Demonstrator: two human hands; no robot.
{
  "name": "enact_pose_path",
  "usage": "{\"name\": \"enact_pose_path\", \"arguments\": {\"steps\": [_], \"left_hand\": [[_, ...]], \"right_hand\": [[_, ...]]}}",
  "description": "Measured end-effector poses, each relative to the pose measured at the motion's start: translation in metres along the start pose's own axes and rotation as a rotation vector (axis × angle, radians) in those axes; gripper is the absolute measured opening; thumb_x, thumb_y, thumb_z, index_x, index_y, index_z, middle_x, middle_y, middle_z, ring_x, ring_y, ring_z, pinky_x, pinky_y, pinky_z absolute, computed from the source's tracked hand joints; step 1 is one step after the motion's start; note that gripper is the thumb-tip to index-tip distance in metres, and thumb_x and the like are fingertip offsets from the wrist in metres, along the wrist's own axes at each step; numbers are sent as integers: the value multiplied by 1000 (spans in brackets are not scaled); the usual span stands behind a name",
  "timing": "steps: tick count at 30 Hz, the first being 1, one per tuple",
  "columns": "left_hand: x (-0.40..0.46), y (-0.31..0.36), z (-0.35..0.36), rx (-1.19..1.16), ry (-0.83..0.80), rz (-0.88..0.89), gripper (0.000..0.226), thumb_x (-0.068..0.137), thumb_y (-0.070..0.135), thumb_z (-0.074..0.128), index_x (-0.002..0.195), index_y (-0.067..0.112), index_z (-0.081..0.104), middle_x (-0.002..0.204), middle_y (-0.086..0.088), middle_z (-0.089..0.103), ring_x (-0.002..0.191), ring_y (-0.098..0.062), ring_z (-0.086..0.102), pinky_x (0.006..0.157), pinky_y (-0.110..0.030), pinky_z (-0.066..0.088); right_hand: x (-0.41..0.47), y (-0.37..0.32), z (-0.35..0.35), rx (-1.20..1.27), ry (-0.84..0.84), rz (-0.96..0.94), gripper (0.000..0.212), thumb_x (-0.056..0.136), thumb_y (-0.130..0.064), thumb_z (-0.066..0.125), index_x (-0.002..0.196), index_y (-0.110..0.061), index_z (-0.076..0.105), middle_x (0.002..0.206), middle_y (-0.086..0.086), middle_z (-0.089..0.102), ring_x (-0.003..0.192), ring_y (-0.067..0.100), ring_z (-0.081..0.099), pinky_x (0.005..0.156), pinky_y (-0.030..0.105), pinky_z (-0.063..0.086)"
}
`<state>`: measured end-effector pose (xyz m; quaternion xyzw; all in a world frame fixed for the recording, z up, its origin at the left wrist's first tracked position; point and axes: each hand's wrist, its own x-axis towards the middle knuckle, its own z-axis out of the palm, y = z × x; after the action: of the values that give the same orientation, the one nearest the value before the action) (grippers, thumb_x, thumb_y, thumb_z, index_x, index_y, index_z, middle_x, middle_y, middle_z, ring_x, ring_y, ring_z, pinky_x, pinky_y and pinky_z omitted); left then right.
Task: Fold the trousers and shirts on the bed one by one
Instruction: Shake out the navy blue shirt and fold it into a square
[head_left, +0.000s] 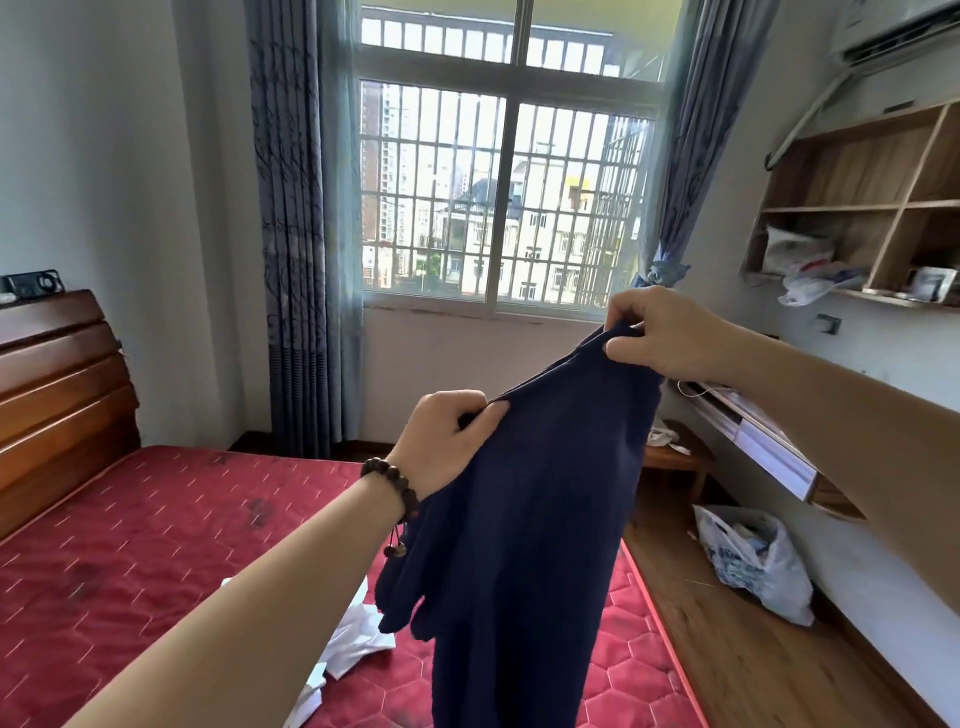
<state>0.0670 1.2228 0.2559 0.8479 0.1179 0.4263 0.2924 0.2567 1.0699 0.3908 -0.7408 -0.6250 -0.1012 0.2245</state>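
A dark navy garment (524, 519) hangs in the air above the red mattress (156, 545). My left hand (447, 441), with a bead bracelet at the wrist, pinches its upper edge at the lower left. Higher and to the right, my right hand (660, 332) pinches the same edge, so the cloth slants upward to the right. Its lower part drops out of view at the bottom. A white garment (353, 639) lies crumpled on the mattress, partly hidden behind my left forearm and the navy cloth.
A wooden headboard (57, 395) stands at the left. Beyond the bed is a barred window (498, 197) with blue curtains. On the right, a wooden floor (753, 649) holds a white plastic bag (753, 561); a low stool (675, 457) and wall shelves (857, 208) are beyond.
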Motion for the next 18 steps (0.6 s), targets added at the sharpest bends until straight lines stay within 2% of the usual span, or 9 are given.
{"name": "enact_pose_path", "arguments": {"steps": [3, 6, 9, 11, 13, 15, 18], "left_hand": [[-7, -3, 1, 58, -133, 56, 38, 84, 32, 70, 57, 16, 49, 53, 10, 40, 54, -8, 38, 55, -18, 32], [-9, -9, -3, 78, -245, 54, 39, 85, 30, 70, 57, 10, 50, 54, 5, 39, 54, -10, 35, 55, -23, 33], [-2, -15, -11, 19, -138, -10, 48, 89, 33, 65, 57, 1, 49, 54, -1, 32, 54, -11, 29, 52, -29, 29], [-5, -17, -12, 21, -124, -7, 51, 88, 36, 66, 56, 0, 49, 53, -3, 33, 52, -12, 29, 52, -30, 30], [-15, -20, -6, 78, -252, 6, 48, 84, 40, 69, 55, 4, 52, 52, -5, 43, 51, -16, 39, 53, -30, 37], [-24, -27, -1, 124, -343, -13, 43, 83, 41, 70, 63, 4, 62, 61, -10, 59, 59, -24, 54, 59, -35, 47], [-35, -41, 1, 70, -285, -59, 35, 85, 34, 69, 66, 4, 66, 64, -9, 63, 62, -23, 58, 61, -35, 49]], "right_hand": [[-2, 3, -2, 12, 106, 20, 7, 79, -15, 63, 76, -11, 57, 74, -8, 55, 67, 4, 48, 57, 22, 34], [-4, 5, -4, 2, 134, 31, 13, 78, -14, 63, 71, -18, 52, 70, -8, 51, 64, 5, 45, 56, 23, 32], [-6, 5, -4, 14, 142, 40, 15, 76, -14, 62, 74, -24, 51, 73, -9, 55, 68, 9, 49, 58, 24, 34], [-6, 4, -4, 83, 122, 21, 17, 77, -11, 61, 84, -26, 56, 79, -12, 62, 73, 4, 54, 59, 21, 36], [-5, -1, -4, 93, 70, -21, 28, 78, -6, 58, 90, -31, 63, 84, -27, 64, 77, -10, 55, 64, 16, 35], [-2, -5, -2, 40, 39, -45, 33, 78, -5, 57, 86, -35, 67, 82, -40, 59, 83, -20, 51, 69, 13, 33], [2, -6, 2, 23, 45, -39, 34, 79, -5, 58, 83, -37, 68, 79, -39, 59, 85, -21, 51, 71, 13, 33]]}}
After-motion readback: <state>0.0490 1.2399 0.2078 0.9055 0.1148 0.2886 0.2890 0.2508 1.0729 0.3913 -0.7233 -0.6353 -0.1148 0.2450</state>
